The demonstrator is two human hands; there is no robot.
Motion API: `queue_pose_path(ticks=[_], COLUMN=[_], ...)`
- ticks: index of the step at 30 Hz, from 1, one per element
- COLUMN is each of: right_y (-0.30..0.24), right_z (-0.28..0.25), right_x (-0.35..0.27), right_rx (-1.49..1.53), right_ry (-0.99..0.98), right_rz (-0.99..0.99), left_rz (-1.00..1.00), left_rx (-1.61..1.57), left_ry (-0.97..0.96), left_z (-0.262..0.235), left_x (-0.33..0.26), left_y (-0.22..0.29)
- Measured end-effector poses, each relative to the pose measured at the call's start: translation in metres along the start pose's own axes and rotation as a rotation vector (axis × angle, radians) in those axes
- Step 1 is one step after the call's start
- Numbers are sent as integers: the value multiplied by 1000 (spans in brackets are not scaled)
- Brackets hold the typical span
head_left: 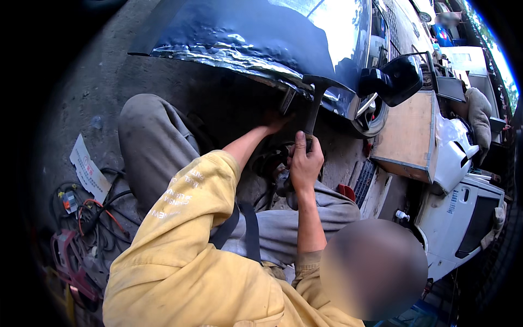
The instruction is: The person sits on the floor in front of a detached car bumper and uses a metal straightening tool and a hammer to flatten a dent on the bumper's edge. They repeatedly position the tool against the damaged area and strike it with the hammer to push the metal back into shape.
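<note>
In front of me is a dark blue car body panel (261,35), its lower edge crumpled and wrinkled. My right hand (306,163) is wrapped round the handle of a hammer (312,114), held upright with its head at the panel's edge. Further left, my left hand (277,121) reaches under that crumpled edge. It grips a short flat metal bar (287,100), whose top end meets the panel; shadow darkens these fingers. Both my sleeves are yellow, and my knees in grey trousers (155,131) are bent on either side.
A black side mirror (402,80) juts out right of the hammer, above a wheel (372,122). Beyond stand a wooden box (406,133) and a white vehicle door (457,218). Tangled cables (103,218) and a printed sheet (90,170) lie on the left floor.
</note>
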State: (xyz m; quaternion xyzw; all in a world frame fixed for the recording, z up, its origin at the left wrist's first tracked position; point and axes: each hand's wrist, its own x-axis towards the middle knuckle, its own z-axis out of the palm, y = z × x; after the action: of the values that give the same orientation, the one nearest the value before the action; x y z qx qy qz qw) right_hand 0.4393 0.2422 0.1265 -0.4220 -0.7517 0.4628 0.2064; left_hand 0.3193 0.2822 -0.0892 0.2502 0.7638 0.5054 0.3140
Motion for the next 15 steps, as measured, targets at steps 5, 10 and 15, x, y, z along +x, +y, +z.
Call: queue_pose_path(ticks=[5, 10, 15], right_y=[-83, -182, -118], right_z=[-44, -83, -57], right_x=[7, 47, 58], right_rx=[90, 238, 251], right_ry=[-63, 248, 187], right_rz=[-98, -552, -549], left_rz=[-108, -158, -13], left_rx=[-40, -72, -226], left_ry=[43, 33, 94], left_z=[4, -6, 4], left_x=[-4, -18, -19], left_y=[6, 13, 17])
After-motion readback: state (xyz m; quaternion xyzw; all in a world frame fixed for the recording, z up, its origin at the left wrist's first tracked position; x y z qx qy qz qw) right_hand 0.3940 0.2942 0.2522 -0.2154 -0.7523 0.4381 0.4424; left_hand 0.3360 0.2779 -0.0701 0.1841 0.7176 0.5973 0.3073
